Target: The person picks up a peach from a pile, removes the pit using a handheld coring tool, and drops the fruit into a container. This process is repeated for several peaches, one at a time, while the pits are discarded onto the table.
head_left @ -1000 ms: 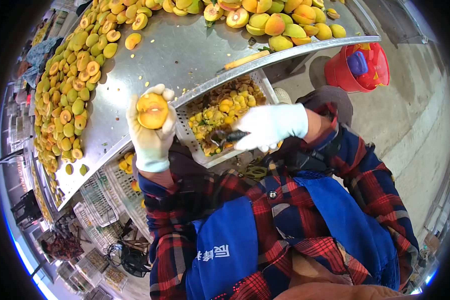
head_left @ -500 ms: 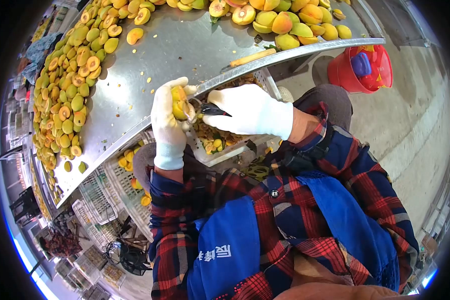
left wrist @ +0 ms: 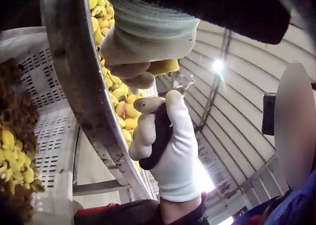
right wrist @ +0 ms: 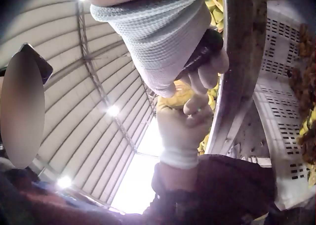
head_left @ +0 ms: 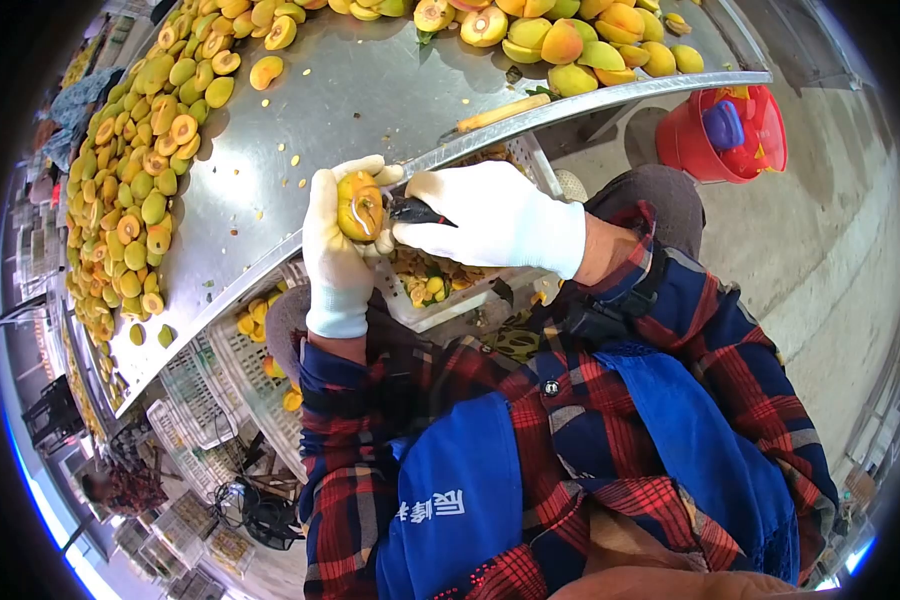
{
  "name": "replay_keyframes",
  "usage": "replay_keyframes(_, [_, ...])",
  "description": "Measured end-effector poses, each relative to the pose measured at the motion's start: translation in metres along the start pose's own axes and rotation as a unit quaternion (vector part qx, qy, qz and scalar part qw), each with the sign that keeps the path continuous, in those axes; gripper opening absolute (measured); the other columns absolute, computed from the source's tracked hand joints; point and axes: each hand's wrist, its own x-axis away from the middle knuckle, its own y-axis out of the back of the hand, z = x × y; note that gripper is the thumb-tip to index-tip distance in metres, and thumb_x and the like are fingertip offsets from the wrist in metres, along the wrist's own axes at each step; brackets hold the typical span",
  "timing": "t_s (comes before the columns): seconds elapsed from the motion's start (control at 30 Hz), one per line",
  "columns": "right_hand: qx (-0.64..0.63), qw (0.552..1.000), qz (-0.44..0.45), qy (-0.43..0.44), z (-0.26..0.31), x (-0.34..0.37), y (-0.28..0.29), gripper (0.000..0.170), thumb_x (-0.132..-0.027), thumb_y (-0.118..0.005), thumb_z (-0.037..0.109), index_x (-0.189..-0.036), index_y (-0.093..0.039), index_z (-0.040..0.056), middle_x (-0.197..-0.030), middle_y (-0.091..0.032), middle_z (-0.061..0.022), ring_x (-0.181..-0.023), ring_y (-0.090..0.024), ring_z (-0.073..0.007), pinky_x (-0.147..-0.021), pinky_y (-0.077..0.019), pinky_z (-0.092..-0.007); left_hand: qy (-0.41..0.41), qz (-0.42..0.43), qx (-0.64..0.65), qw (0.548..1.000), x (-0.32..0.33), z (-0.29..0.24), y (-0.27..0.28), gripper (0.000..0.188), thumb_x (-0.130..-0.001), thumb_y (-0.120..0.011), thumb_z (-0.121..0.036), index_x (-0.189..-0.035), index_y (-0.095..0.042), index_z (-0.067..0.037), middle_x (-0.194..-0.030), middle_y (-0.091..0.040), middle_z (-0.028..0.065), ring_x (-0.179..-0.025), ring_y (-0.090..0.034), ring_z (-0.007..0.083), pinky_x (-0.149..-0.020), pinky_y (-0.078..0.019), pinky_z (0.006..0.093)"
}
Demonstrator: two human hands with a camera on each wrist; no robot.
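Left hand cups fruit, leaving opened side exposed to black-handled tool, gripped by right hand. Crate sits lower, likely catching scraps. Farther, counter bears heaped fruit pieces, within reach.

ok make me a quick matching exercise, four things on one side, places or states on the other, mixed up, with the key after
1. left hand
2. right hand
3. bucket
4. stick

A. lies on the table, near its edge
B. grips a tool with a black handle
C. red, standing on the floor
D. holds a fruit

Right pairs: 1-D, 2-B, 3-C, 4-A
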Motion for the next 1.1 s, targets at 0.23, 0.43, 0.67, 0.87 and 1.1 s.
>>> replay_keyframes(0.23, [0.056,0.998,0.037,0.009,-0.005,0.004,0.005,0.039,-0.089,-0.059,0.042,-0.093,-0.063,0.0042,-0.076,-0.065,-0.0162,-0.069,-0.065,-0.0336,-0.061,-0.0526,-0.0409,-0.006,0.024,0.027,0.999,-0.001,-0.005,0.01,0.056,-0.103,-0.031,-0.047,-0.116,-0.058,0.001,-0.106,-0.067,0.0183,-0.048,-0.052,0.0097,-0.037,-0.0346,0.016])
replay_keyframes(0.43, [0.04,0.999,-0.011,0.034,-0.002,-0.003,-0.005,0.041,-0.091,-0.056,0.044,-0.09,-0.063,0.0035,-0.074,-0.064,-0.0159,-0.067,-0.064,-0.0342,-0.059,-0.0519,-0.042,0.033,0.024,0.058,0.998,0.0,-0.002,0.0,0.058,-0.103,-0.029,-0.048,-0.114,-0.059,0.001,-0.104,-0.067,0.0179,-0.049,-0.054,0.0088,-0.036,-0.0334,0.0156])
replay_keyframes(0.67, [0.032,0.999,0.031,0.008,-0.003,-0.008,-0.015,0.042,-0.092,-0.054,0.044,-0.085,-0.063,0.0044,-0.067,-0.062,-0.0144,-0.063,-0.063,-0.0338,-0.056,-0.0511,-0.0427,0.014,0.015,0.048,0.999,0.006,-0.001,-0.008,0.058,-0.103,-0.029,-0.049,-0.114,-0.059,0.0,-0.105,-0.068,0.0184,-0.047,-0.051,0.0083,-0.036,-0.0324,0.0162])
replay_keyframes(0.87, [0.058,0.992,0.11,-0.004,-0.011,-0.012,-0.013,0.04,-0.091,-0.058,0.043,-0.097,-0.06,0.0037,-0.072,-0.064,-0.0148,-0.065,-0.064,-0.0333,-0.059,-0.0522,-0.0414,0.023,-0.007,-0.083,0.996,0.007,-0.008,-0.001,0.056,-0.103,-0.029,-0.046,-0.108,-0.062,-0.001,-0.1,-0.069,0.0166,-0.043,-0.044,0.0082,-0.037,-0.0313,0.0184])
replay_keyframes(1.1, [-0.067,0.979,0.182,0.053,-0.018,-0.007,-0.018,0.051,-0.093,-0.05,0.047,-0.075,-0.066,0.002,-0.065,-0.062,-0.0201,-0.057,-0.06,-0.0381,-0.057,-0.0498,-0.0465,-0.008,0.032,-0.192,0.981,0.002,-0.006,0.006,0.056,-0.103,-0.033,-0.043,-0.093,-0.067,0.001,-0.086,-0.069,0.0123,-0.046,-0.048,0.0093,-0.04,-0.0354,0.0219])
